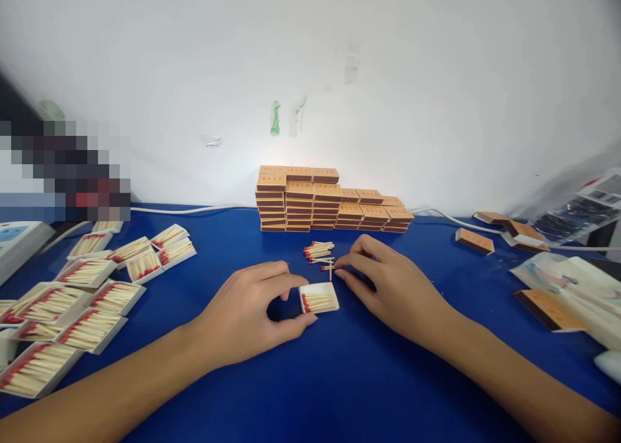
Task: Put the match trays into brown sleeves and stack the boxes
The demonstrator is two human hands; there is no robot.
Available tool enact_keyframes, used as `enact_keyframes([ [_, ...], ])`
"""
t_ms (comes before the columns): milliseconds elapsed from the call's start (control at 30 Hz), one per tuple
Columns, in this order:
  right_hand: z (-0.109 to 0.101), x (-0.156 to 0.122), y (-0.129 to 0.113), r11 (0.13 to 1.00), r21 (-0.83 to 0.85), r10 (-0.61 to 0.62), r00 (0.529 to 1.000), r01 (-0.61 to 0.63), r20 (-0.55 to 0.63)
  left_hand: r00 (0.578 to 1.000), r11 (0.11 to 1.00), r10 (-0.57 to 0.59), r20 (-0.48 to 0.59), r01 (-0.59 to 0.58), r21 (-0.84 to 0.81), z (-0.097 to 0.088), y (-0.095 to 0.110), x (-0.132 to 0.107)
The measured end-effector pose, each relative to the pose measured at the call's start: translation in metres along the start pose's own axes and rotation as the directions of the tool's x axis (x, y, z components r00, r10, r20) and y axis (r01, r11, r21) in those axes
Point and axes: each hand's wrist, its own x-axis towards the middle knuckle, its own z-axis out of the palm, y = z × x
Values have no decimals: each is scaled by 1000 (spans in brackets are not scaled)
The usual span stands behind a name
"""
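Note:
A small white matchbox tray (326, 289) lies on the blue tabletop, partly filled with red-tipped matches (317, 302). My left hand (252, 310) grips this tray by its left end, thumb at the near side and index finger at the far side. Just beyond the tray is a loose pile of matches (320, 250), with a few crossed ones at its near edge. My right hand (383, 278) has its thumb and index finger pinched at the end of a match (326, 268) beside that pile. The other fingers of the right hand are curled.
Stacked orange-brown matchboxes (298, 200) stand against the white wall. Several filled trays (92, 330) crowd the left side. On the right lie matchbox covers (474, 241), another matchbox (550, 310) and a plastic bag (572, 275). A white cable (194, 209) runs along the wall.

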Motion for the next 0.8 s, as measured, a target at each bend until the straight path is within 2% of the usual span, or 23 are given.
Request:
enact_keyframes([
  [133,1,1,0,996,63,58,997,-61,46,1000,1000,0,3,0,-1,0,1,0],
  [233,3,2,1,994,49,92,992,-97,88,1000,1000,-4,8,4,-7,0,1,0],
  [467,6,1,6,994,-104,54,996,-47,67,1000,1000,-2,4,2,-12,0,1,0],
  [700,2,1,11,994,-107,35,994,-25,101,1000,1000,-8,10,8,-15,-1,0,-1],
  [800,4,0,12,987,-162,17,995,-1,97,1000,1000,5,2,-5,-10,0,-1,-1],
])
